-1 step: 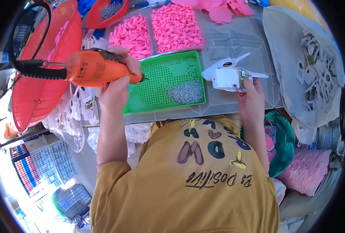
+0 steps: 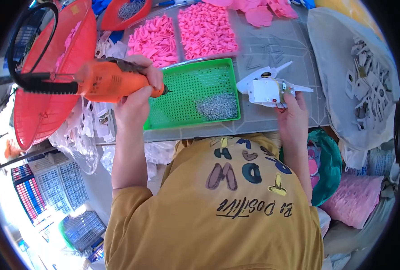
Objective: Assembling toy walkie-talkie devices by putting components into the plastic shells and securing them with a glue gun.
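Observation:
My left hand [image 2: 134,105] is wrapped round an orange electric screwdriver [image 2: 105,82], which lies sideways with its dark tip pointing right. That tip is over the left part of a green perforated tray [image 2: 182,83]. Small silver screws [image 2: 218,106] are heaped in the tray's near right corner. To the right of the tray, my right hand [image 2: 293,112] grips a white plastic casing [image 2: 264,91] at its right end. A small circuit board and thin red wires show on the casing near my thumb. White arms stick out from its far and right sides.
Pink plastic parts [image 2: 206,33] fill shallow trays behind the green one. Thin metal pins [image 2: 274,51] lie on the grey table [image 2: 299,40]. A red basket [image 2: 56,85] stands left, and a pale bag [image 2: 328,58] of white parts sits right. A black cable [image 2: 12,58] loops at far left.

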### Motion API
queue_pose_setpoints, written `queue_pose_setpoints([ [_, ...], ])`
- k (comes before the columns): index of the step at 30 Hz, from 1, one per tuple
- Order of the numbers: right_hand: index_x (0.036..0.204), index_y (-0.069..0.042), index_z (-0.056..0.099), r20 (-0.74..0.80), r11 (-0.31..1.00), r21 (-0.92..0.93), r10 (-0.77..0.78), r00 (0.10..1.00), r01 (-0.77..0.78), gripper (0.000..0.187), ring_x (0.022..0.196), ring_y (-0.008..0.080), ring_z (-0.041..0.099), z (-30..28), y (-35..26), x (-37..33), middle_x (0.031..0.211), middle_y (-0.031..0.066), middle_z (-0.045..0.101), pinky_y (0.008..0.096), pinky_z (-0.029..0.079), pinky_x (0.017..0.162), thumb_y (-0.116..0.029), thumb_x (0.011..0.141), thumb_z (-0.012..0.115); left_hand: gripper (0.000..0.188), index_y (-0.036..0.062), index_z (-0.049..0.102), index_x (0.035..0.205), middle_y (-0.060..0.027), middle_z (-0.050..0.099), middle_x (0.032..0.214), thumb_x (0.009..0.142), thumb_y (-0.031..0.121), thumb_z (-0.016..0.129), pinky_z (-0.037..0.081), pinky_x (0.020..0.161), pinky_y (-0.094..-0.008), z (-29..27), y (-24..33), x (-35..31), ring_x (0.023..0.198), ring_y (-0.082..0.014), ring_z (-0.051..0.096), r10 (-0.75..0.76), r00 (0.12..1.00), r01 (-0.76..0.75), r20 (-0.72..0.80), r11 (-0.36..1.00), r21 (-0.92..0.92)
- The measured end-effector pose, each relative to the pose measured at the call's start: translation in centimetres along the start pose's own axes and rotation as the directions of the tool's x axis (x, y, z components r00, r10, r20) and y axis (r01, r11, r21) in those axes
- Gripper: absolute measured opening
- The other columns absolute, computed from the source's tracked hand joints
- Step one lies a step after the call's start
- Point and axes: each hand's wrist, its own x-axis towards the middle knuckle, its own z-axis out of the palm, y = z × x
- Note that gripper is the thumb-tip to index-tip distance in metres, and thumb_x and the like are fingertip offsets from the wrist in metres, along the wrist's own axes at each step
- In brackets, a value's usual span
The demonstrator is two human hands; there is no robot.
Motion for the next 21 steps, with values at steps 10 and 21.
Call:
queue_pose_setpoints([
  [10, 0.135, -0.007, 0.048, -0.002, 0.99, -0.011, 0.14, 0.99, -0.14, 0.037, 0.099, 0.0173, 0.066, -1.0, 1.0, -0.7, 0.118, 0.0062, 0.064, 0.0348, 0.055, 0.083, -0.007, 0.098, 0.051, 0.024, -0.0014, 0.053, 0.102, -0.0055, 0.049, 0.066, 0.078, -0.002, 0.056, 0.036, 0.06, -0.0338, -1.8, 0.6, -4.1, 0.057, -0.0164, 0.046, -0.043, 0.969, 0.084, -0.245, 0.984, 0.159],
  [21, 0.132, -0.005, 0.049, 0.033, 0.988, -0.038, 0.152, 0.988, -0.15, 0.034, 0.099, 0.0208, 0.068, -2.6, 3.0, -0.5, 0.12, 0.01, 0.064, 0.0378, 0.059, 0.082, -0.008, 0.098, 0.051, 0.023, -0.0011, 0.055, 0.094, -0.0073, 0.054, 0.067, 0.074, -0.012, 0.058, 0.041, 0.052, -0.0271, -2.9, -0.1, -5.7, 0.056, -0.0141, 0.05, 0.002, 0.978, 0.023, -0.208, 0.993, 0.118],
])
